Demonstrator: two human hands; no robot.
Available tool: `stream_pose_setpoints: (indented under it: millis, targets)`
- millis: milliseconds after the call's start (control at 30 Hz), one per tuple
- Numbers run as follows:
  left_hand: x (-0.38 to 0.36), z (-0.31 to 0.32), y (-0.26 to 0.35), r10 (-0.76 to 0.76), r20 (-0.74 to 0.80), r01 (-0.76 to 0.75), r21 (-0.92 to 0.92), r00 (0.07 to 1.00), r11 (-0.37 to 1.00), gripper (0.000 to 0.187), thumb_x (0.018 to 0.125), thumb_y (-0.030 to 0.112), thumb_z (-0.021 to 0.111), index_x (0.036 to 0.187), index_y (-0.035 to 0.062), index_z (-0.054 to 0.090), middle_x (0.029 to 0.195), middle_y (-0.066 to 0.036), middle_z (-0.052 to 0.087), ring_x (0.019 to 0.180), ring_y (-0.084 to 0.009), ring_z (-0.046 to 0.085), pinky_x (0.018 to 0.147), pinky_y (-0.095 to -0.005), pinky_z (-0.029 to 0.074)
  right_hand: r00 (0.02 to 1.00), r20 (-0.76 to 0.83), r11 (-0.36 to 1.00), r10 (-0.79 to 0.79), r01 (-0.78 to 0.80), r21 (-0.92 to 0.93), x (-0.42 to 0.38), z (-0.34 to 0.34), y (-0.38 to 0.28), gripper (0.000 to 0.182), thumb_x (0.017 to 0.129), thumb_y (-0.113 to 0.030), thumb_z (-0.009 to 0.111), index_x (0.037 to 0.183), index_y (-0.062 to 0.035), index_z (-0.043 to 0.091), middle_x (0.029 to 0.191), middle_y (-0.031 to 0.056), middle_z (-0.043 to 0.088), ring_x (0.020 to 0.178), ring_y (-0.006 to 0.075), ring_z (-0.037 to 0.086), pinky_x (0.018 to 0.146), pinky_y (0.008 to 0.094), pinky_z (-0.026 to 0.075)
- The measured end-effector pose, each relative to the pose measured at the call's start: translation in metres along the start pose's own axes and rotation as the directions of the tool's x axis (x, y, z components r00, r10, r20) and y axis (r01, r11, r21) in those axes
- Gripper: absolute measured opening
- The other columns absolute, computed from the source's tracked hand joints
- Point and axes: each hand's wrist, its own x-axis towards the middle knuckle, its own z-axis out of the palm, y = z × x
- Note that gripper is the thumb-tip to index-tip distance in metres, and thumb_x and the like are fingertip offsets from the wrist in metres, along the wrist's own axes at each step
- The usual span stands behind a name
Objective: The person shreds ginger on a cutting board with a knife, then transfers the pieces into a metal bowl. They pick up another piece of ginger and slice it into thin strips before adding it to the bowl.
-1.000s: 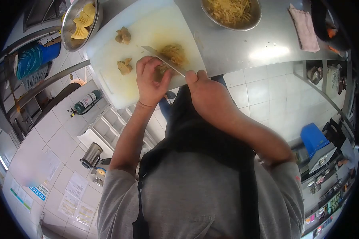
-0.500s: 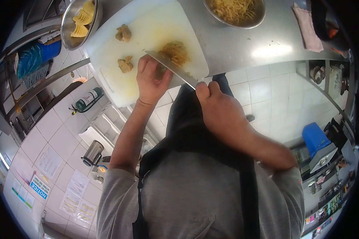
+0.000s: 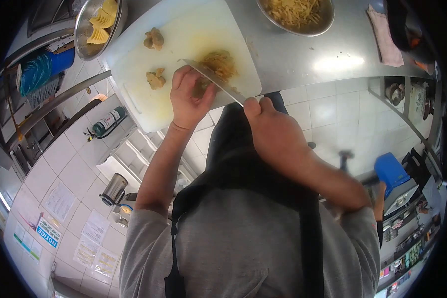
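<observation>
My right hand [image 3: 275,131] is closed around the handle of a kitchen knife [image 3: 216,79], whose blade slants across the white cutting board [image 3: 134,107]. My left hand [image 3: 189,99] has its fingers bent against the blade's near side, pressing on a brownish food piece [image 3: 200,87] that is mostly hidden. Beyond the blade lies a pile of thin brown shreds [image 3: 221,65]. Two knobbly brown chunks, an upper one [image 3: 154,39] and a lower one [image 3: 155,78], rest on the board farther left.
A steel bowl [image 3: 328,25] of pale shreds stands on the metal counter [image 3: 278,59]. At upper left is a perforated colander [image 3: 84,47] with yellow ridged pieces. A pink cloth [image 3: 385,37] lies at the counter's right. Another person's arm [image 3: 380,201] shows behind at right.
The knife and both hands stay nearly in place, with only a slight shift of the blade. Behind me at right, another person's arm and a blurred dark shape on the floor have come into view.
</observation>
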Motion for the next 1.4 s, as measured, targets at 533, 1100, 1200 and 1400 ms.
stream_pose_setpoints:
  millis: [533,1100,1200,1400]
  targets:
    - [-0.001,0.0,0.001,0.038,-0.006,-0.038,0.013,0.999,0.999,0.037,0.082,0.006,0.091,0.115,0.0071,0.074,0.127,-0.015,0.068,0.115,-0.0354,0.071,0.096,-0.0419,0.06,0.999,-0.04,0.997,-0.001,-0.002,-0.075,0.029,0.027,0.002,0.021,0.097,0.001,0.062,0.114,0.0012,0.05,0.098,0.0222,0.067,0.07,0.0362,0.075,0.061,0.042,0.063]
    - [-0.006,0.001,-0.007,0.035,0.002,-0.035,0.024,0.999,0.999,0.048,0.082,0.006,0.09,0.128,0.0063,0.075,0.128,-0.016,0.069,0.115,-0.0363,0.071,0.098,-0.0424,0.06,0.998,-0.053,0.997,-0.014,0.01,-0.072,-0.01,0.003,-0.007,0.021,0.098,-0.005,0.065,0.115,0.0014,0.053,0.099,0.0209,0.068,0.067,0.0293,0.077,0.056,0.0382,0.063]
    - [-0.006,0.001,-0.006,0.031,0.001,-0.031,0.01,1.0,0.999,0.047,0.082,0.006,0.091,0.127,0.0066,0.076,0.128,-0.016,0.07,0.115,-0.0358,0.071,0.098,-0.0422,0.06,0.996,-0.078,0.998,-0.042,0.038,-0.054,0.003,0.01,-0.004,0.02,0.098,-0.004,0.065,0.114,0.0018,0.054,0.099,0.0218,0.068,0.067,0.0304,0.077,0.056,0.0384,0.063]
    - [-0.005,0.0,-0.005,0.032,0.005,-0.032,0.026,0.999,0.999,0.043,0.082,0.006,0.091,0.123,0.007,0.076,0.129,-0.015,0.07,0.115,-0.0346,0.072,0.097,-0.0417,0.061,0.999,-0.038,0.998,-0.024,0.022,-0.052,-0.001,0.005,-0.005,0.019,0.097,-0.003,0.065,0.112,0.0017,0.053,0.1,0.0229,0.069,0.07,0.0332,0.078,0.058,0.0402,0.064]
